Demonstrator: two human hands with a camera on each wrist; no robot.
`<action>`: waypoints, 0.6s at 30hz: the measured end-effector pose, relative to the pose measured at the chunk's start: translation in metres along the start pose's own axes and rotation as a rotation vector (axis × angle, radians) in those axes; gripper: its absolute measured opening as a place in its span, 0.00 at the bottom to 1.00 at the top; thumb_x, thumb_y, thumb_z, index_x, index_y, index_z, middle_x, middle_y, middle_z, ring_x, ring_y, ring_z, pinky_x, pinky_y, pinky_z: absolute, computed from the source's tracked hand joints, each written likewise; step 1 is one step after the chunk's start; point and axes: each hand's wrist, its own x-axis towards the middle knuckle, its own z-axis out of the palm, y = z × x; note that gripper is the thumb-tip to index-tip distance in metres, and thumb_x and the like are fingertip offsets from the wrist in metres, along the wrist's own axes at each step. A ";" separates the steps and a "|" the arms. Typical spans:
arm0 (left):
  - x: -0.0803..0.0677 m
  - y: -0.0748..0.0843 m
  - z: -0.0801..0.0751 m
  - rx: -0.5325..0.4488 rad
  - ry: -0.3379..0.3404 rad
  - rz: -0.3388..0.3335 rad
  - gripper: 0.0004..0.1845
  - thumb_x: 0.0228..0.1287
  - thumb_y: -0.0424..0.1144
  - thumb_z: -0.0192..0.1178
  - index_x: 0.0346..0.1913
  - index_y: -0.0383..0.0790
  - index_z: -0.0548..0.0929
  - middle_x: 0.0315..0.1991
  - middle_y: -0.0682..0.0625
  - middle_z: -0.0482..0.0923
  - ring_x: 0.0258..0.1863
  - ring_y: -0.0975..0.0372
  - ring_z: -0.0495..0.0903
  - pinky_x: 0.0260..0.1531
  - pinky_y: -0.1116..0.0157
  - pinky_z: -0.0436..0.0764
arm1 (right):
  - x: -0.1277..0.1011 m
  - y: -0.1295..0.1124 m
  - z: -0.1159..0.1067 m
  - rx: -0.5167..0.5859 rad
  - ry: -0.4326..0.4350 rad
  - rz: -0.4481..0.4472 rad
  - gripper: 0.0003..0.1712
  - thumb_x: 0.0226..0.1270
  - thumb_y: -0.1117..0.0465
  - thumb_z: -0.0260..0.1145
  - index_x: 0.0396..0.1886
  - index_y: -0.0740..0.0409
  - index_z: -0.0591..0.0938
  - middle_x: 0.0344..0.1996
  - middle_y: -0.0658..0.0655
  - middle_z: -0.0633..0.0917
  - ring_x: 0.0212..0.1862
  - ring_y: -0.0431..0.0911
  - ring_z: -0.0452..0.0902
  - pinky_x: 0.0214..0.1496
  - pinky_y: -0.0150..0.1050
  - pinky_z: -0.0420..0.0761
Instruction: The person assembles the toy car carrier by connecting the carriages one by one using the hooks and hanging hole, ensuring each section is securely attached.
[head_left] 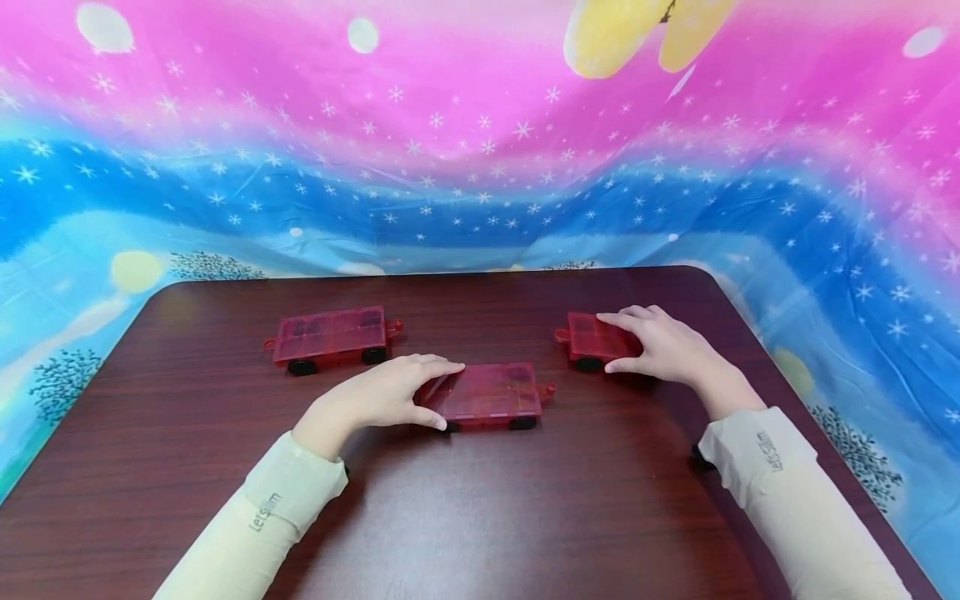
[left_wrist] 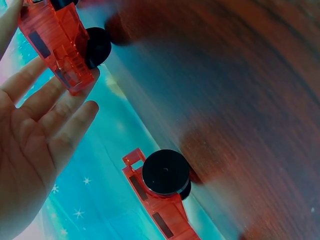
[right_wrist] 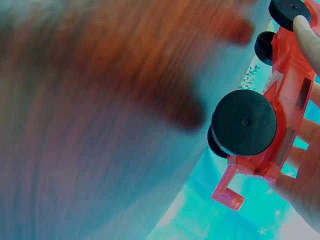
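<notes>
Three flat, see-through red toy wagons with black wheels are on the dark brown table. My left hand grips the left end of the middle wagon, thumb on its near side and fingers over its far side. In the left wrist view, that wagon lies against the fingers. At the right, my right hand holds the right end of another wagon between thumb and fingers. The right wrist view shows a hook at this wagon's end. The third wagon stands untouched at the back left.
The brown table has a rounded back edge, with a pink and blue patterned cloth hanging behind and around it. Small couplers stick out from the wagons' ends. The left wagon stands just beyond my left hand.
</notes>
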 end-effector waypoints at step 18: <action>0.001 0.000 0.001 -0.010 0.018 0.013 0.42 0.49 0.55 0.68 0.67 0.50 0.65 0.65 0.52 0.66 0.64 0.58 0.65 0.62 0.57 0.67 | -0.030 -0.014 -0.015 -0.067 0.025 -0.061 0.48 0.42 0.35 0.72 0.66 0.42 0.68 0.57 0.59 0.74 0.56 0.55 0.66 0.47 0.55 0.77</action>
